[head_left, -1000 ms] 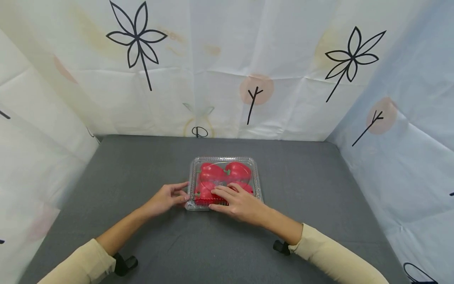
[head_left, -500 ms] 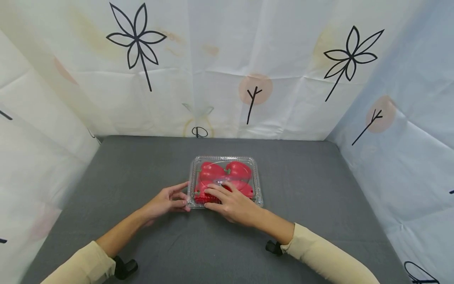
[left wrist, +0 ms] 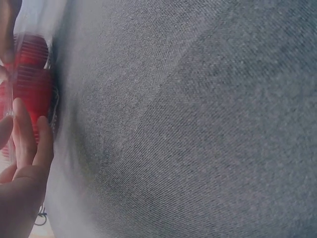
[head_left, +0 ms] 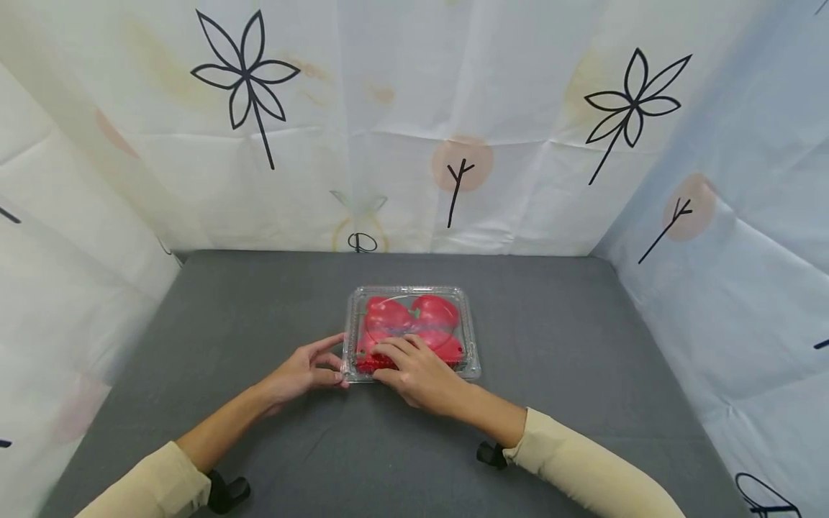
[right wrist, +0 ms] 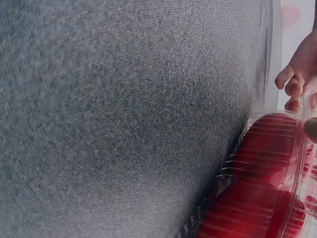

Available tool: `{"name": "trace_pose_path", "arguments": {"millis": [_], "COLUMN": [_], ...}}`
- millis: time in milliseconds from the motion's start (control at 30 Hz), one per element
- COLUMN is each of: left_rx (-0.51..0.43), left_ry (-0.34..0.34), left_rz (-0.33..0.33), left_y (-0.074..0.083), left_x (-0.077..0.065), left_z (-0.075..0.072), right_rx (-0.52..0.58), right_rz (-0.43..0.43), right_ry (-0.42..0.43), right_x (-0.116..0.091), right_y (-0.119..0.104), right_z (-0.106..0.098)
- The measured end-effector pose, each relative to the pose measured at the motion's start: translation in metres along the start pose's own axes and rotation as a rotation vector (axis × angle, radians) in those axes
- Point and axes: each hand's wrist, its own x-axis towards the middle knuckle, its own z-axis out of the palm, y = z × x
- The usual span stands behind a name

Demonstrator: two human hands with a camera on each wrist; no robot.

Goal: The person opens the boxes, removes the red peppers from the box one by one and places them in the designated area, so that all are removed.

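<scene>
A clear plastic clamshell box (head_left: 468, 338) with red bell peppers (head_left: 437, 312) inside stands on the grey table, its lid lying over them. My left hand (head_left: 299, 370) holds the box's left side near the front corner. In the left wrist view the thumb is at the rim and the fingers (left wrist: 26, 134) lie along the ribbed wall below. Across the front of the lid rests my right hand (head_left: 421, 378), its fingers loosely bent on top and the thumb near the front edge. The right wrist view shows the ribbed wall with red peppers (right wrist: 265, 148) behind it.
Grey cloth (head_left: 550, 345) covers the table around the box. White patterned curtains (head_left: 401, 108) enclose the back and both sides. Each wrist wears a black camera strap (head_left: 227, 493) below a cream sleeve (head_left: 149, 478).
My right hand has slid slightly left over the lid's front part. The left fingers have shifted a little at the front-left corner. The box has stayed nearly in place.
</scene>
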Motion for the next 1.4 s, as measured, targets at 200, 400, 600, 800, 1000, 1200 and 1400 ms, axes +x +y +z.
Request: {"name": "trace_pose_path", "arguments": {"millis": [200, 400, 600, 800, 1000, 1200, 1400], "left_rx": [-0.021, -0.05, -0.06, -0.046, -0.05, -0.047, -0.057], "left_ry": [0.016, 0.018, 0.032, 0.03, 0.018, 0.022, 0.019], "left_rz": [0.011, 0.021, 0.022, 0.049, 0.08, 0.095, 0.101], "left_y": [-0.002, -0.003, -0.003, -0.003, -0.004, -0.006, -0.007], "left_x": [0.002, 0.004, 0.006, 0.006, 0.007, 0.008, 0.009], "left_z": [0.003, 0.007, 0.01, 0.011, 0.012, 0.013, 0.013], "right_rx": [0.024, -0.046, -0.069, -0.09, -0.198, -0.227, -0.277], "right_rz": [0.03, 0.041, 0.081, 0.105, 0.086, 0.079, 0.045], "right_ry": [0.046, 0.101, 0.068, 0.021, -0.02, -0.009, 0.037], "right_x": [0.001, 0.001, 0.002, 0.003, 0.002, 0.001, -0.001], "right_y": [-0.003, -0.009, -0.014, -0.018, -0.019, -0.019, -0.018], "right_z": [0.003, 0.007, 0.007, 0.006, 0.008, 0.011, 0.013]}}
